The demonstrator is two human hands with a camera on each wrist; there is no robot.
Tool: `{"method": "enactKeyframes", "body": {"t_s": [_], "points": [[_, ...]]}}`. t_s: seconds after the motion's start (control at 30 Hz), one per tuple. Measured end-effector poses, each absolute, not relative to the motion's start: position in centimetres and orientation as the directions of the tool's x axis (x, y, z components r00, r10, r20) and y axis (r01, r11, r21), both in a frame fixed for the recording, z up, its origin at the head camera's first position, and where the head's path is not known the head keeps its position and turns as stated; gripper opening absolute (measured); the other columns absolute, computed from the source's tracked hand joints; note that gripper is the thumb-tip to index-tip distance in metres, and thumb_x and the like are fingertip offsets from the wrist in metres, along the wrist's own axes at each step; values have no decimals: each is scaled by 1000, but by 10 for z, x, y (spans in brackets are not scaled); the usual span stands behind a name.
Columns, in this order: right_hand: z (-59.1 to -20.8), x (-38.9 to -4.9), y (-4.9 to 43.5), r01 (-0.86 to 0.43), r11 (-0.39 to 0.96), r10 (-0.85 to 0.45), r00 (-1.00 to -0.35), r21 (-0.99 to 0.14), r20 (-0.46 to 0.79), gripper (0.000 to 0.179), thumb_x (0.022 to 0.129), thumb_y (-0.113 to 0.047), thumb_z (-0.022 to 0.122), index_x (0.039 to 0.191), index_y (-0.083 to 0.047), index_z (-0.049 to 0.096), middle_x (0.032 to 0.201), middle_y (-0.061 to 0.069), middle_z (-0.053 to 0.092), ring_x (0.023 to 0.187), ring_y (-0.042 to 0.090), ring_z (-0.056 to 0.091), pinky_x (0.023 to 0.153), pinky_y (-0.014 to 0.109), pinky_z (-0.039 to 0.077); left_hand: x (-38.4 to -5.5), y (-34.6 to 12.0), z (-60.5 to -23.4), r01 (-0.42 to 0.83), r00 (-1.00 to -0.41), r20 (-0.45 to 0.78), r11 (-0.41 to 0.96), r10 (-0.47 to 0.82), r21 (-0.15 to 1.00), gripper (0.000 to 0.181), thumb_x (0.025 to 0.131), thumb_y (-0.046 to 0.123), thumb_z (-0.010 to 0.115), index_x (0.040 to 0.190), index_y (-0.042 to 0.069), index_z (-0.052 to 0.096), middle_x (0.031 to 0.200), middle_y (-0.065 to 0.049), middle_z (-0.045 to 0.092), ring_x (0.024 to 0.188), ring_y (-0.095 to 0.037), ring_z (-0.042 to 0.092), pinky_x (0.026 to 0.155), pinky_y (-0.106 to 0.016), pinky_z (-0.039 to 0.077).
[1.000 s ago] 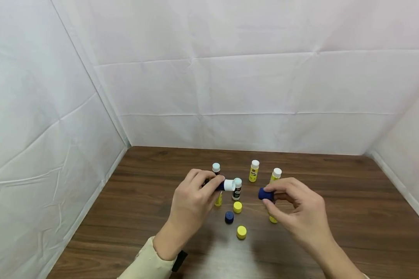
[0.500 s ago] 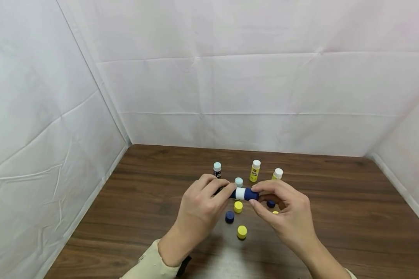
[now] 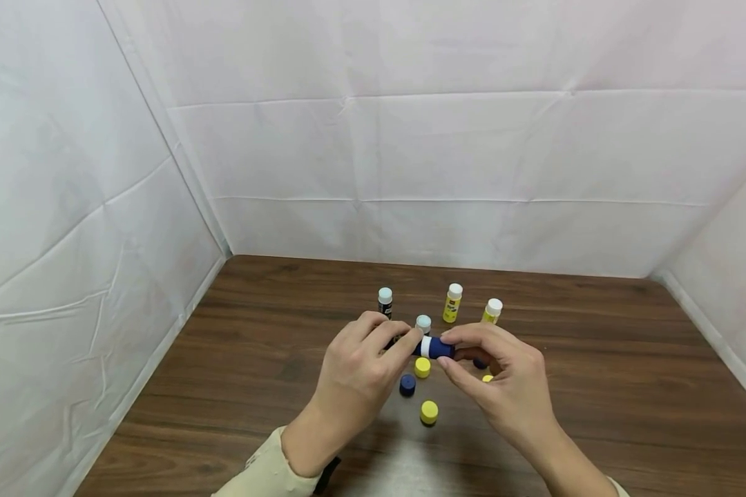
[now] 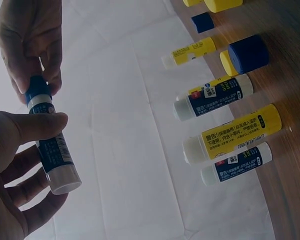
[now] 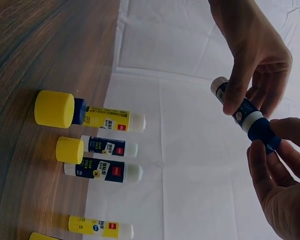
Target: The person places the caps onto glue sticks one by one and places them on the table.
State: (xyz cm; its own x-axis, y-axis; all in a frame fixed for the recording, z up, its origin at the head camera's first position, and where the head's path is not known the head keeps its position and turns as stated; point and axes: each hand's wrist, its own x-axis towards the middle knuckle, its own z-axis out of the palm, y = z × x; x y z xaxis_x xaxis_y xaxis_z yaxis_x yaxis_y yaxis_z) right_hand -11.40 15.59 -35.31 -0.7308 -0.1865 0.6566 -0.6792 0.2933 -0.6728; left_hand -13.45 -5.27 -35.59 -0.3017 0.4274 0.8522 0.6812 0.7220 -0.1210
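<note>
Above the table my left hand (image 3: pixel 360 366) grips a dark blue glue stick (image 4: pixel 55 150), held roughly sideways. My right hand (image 3: pixel 510 373) pinches a blue cap (image 3: pixel 441 348) between thumb and fingers. The cap sits over that glue stick's end, and a narrow white collar (image 4: pixel 39 100) shows between cap and label. Beyond the hands stand dark blue glue sticks (image 3: pixel 385 304) with pale tops and yellow glue sticks (image 3: pixel 452 304) with white tops. One yellow glue stick (image 3: pixel 491 312) is partly hidden behind my right hand.
On the wooden table (image 3: pixel 236 331), a yellow cap (image 3: pixel 422 367), a blue cap (image 3: pixel 407 385) and another yellow cap (image 3: pixel 429 413) lie near the hands. More caps show partly behind the right hand. White cloth walls (image 3: pixel 435 152) enclose the back and sides.
The right hand has brought the blue cap leftward from apart onto the glue stick's end. Less of the white collar shows now than half a second ago. The left hand has shifted slightly right.
</note>
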Motion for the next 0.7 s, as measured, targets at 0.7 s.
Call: {"method": "enactKeyframes", "body": {"t_s": [0.7], "points": [[-360, -110, 147, -622, 281, -117, -778, -731, 617, 28, 78, 6, 83, 101, -9, 78, 100, 3, 75, 88, 12, 73, 75, 27, 61, -131, -49, -361, 672, -332, 834, 731, 440, -118, 13, 90, 10, 77, 101, 16, 81, 94, 4, 75, 85, -17, 64, 71, -22, 59]]}}
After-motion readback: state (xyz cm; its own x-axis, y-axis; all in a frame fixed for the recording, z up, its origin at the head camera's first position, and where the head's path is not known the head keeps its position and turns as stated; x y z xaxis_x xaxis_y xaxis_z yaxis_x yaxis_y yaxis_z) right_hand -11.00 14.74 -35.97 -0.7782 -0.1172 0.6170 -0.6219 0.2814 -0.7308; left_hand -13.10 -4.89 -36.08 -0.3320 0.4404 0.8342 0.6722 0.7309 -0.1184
